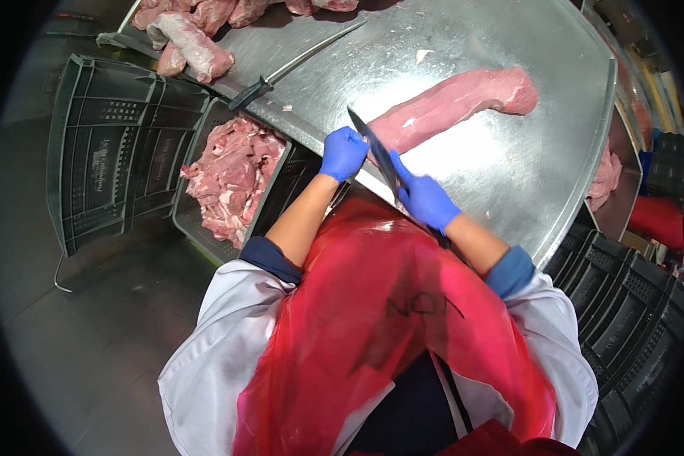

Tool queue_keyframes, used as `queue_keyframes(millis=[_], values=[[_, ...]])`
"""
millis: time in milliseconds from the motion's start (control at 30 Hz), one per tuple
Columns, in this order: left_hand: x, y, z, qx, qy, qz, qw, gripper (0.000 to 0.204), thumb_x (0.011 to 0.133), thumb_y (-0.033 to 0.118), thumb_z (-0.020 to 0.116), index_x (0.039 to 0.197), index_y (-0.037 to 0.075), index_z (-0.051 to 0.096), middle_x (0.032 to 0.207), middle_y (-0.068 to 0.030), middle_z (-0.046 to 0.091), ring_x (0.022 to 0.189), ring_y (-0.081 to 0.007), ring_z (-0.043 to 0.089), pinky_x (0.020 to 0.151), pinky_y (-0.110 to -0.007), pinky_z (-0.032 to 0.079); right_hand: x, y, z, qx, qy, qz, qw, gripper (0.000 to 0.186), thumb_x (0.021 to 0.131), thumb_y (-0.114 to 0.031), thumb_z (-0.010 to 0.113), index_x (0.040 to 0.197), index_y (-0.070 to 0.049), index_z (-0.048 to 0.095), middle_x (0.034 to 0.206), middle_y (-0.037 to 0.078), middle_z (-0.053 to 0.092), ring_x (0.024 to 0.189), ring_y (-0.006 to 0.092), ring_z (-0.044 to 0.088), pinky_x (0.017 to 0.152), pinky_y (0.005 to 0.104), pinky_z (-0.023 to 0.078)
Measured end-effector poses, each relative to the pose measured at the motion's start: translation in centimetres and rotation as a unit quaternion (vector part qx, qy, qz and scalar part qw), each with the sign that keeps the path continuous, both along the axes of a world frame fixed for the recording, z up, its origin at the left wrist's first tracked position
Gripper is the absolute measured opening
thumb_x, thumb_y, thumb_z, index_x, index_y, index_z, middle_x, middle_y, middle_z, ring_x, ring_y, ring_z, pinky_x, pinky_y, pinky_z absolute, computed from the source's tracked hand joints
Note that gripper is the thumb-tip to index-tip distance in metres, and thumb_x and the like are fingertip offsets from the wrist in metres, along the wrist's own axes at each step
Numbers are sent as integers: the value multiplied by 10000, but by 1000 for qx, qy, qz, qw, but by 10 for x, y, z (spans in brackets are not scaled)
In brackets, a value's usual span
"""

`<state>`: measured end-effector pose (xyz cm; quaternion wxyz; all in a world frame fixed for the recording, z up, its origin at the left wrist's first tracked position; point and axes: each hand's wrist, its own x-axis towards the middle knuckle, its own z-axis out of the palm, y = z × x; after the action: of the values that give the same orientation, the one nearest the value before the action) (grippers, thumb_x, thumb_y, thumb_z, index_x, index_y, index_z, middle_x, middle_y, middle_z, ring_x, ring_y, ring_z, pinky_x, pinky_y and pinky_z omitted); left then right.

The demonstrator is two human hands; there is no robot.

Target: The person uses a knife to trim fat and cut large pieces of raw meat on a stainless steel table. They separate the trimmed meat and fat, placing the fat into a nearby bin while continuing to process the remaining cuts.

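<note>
A long, pale pink pork loin (457,105) lies slantwise on the steel table, its near end toward me. My left hand (344,153), in a blue glove, is closed at that near end and appears to pinch its edge; the fingertips are partly hidden. In my right hand (427,201), also gloved in blue, is a knife (381,152) with a long dark blade. The blade crosses the loin's near end, right beside my left hand, its tip pointing away and leftward. Most of the knife's handle is hidden by the hand.
On the steel table (562,152) lie a sharpening steel (311,58) with a black handle and several meat pieces (190,45) at the far left. Below the left edge, a grey crate (213,242) holds meat trimmings (234,178). Dark crates (623,304) stand at right.
</note>
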<state>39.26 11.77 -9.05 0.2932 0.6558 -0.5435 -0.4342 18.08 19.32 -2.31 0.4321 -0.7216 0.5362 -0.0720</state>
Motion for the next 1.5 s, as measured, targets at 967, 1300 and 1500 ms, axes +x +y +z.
queue_keyframes(millis=[967,1300,1500], values=[[10,-7,-14,13,25,10,1000,107,776,101,699,749,4,663,669,-66,628,637,-126,573,594,-324,478,24,-44,-32,-8,-97,-113,989,770,939,-193,576,1607,-229,195,860,306,675,796,428,699,773,452,540],[1,1,20,-41,-11,-4,999,141,831,112,678,770,-14,656,657,-79,614,631,-131,563,607,-316,477,18,-22,-21,15,-22,-23,999,751,931,-185,528,1598,-141,185,938,328,675,835,494,671,812,504,539],[69,-5,73,-205,53,-17,977,37,930,60,626,920,31,645,776,18,594,715,-76,535,635,-250,447,14,-43,0,118,-121,-85,982,714,962,-204,506,1605,-167,195,884,263,696,757,355,709,771,420,561]])
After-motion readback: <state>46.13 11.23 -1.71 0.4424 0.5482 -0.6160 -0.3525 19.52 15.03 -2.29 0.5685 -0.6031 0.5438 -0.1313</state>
